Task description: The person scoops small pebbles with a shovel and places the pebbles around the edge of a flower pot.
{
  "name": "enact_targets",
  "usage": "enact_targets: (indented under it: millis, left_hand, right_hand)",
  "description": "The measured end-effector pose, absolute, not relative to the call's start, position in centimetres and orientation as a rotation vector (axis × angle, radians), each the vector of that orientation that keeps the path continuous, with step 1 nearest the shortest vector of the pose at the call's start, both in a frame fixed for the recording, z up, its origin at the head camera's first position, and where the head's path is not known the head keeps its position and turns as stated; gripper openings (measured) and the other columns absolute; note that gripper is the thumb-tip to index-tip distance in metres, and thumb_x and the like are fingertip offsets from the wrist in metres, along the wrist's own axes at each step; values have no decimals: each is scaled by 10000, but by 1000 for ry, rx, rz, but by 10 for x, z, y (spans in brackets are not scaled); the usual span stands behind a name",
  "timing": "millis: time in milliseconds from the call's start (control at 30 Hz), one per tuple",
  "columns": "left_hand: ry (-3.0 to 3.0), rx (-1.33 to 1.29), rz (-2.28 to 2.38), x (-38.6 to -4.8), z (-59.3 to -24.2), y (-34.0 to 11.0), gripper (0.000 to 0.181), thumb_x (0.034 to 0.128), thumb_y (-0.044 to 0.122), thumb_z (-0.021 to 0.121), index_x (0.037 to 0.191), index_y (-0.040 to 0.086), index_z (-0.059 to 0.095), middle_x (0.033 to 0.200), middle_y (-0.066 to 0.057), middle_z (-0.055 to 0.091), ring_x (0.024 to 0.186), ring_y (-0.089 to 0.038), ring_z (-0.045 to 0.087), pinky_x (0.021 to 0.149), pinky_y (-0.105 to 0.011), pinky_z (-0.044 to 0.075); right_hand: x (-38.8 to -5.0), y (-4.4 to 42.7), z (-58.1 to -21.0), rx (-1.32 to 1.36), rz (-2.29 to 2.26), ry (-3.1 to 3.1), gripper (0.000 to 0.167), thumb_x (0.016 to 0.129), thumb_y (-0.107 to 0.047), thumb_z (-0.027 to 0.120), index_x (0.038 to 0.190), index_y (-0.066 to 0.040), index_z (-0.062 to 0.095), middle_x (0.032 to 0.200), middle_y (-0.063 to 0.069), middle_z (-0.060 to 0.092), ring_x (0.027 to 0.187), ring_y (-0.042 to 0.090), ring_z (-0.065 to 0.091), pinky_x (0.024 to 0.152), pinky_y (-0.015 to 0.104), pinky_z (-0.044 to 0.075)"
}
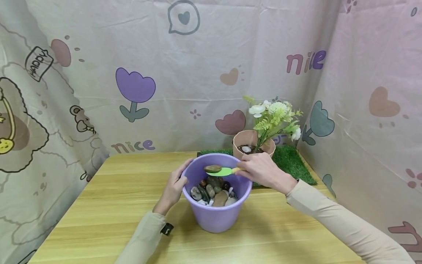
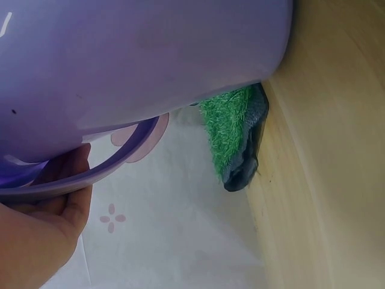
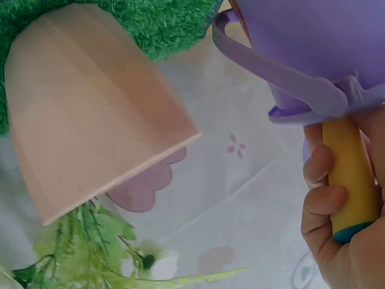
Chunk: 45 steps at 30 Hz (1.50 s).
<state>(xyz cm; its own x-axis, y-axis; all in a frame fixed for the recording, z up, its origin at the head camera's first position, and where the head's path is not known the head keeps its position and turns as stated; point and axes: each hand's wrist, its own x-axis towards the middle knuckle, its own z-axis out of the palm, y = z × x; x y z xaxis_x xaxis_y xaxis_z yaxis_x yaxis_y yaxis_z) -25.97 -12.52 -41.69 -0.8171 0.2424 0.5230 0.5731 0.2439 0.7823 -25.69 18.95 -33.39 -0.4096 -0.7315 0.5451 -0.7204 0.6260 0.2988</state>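
The head camera looks forward and down across the table (image 1: pixel 132 205) from farthest off. The left wrist camera, turned sideways, looks along the bucket (image 1: pixel 215 218) from close by; the right one, roughly upside down, sees the pot (image 3: pixel 90 114) up close. All three share bucket and mat (image 1: pixel 293 165).

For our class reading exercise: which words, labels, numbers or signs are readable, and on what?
"nice": backdrop, upper right.
"nice": backdrop, lower left.
"n": backdrop, lower right, cut off.
Slanted bubble word, left: unclear, perhaps "Happy".
Lettering behind flowers: hidden, unreadable.
Black device: mark too small.
Purple bucket: nothing readable.
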Motion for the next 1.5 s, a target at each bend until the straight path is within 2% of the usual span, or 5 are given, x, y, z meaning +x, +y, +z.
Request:
enact_targets:
  millis: [100, 333, 833, 1000, 1500]
  left_hand:
    - [-2224, -757, -1590, -260, -417, -126, 706, 752, -24, 431, 1454, 36, 459, 1435, -163, 528, 1239, -319, 544, 1006, -357, 468]
    - [-2223, -764, -1574, -260, -416, -125, 705, 743, -20, 442, 1447, 21, 464, 1420, -163, 542, 1215, -316, 557, 992, -335, 471]
    - [-2209, -777, -1571, -262, -416, -124, 703, 747, -19, 437, 1447, 38, 470, 1408, -161, 553, 1212, -312, 563, 986, -316, 476]
    - [-2205, -768, -1570, -262, -418, -125, 703, 738, -26, 441, 1438, 26, 478, 1406, -165, 554, 1205, -315, 564, 980, -296, 473]
    - [-2210, -773, -1608, -261, -417, -125, 698, 753, -18, 429, 1449, 23, 460, 1434, -166, 528, 1266, -330, 531, 1024, -405, 460]
  right_hand:
    - [-260, 192, -337, 1133, 7, -2177, 122, 807, -362, 760, 817, -246, 723, 735, -88, 584, 577, 78, 543, 452, 236, 388]
    - [-264, 195, -342, 1082, 93, -2220, 149, 830, -349, 747, 935, -244, 767, 835, -73, 637, 641, 79, 575, 466, 232, 390]
    - [-261, 191, -339, 929, 195, -2401, 198, 824, -364, 756, 974, -241, 789, 870, -65, 665, 648, 76, 582, 431, 204, 358]
    - [-266, 191, -335, 920, 254, -2460, 189, 825, -380, 754, 953, -247, 796, 794, -108, 638, 579, 32, 525, 400, 197, 308]
    - [-270, 195, -340, 954, 252, -2365, 133, 825, -372, 755, 910, -273, 778, 777, -112, 671, 664, 51, 586, 456, 208, 372]
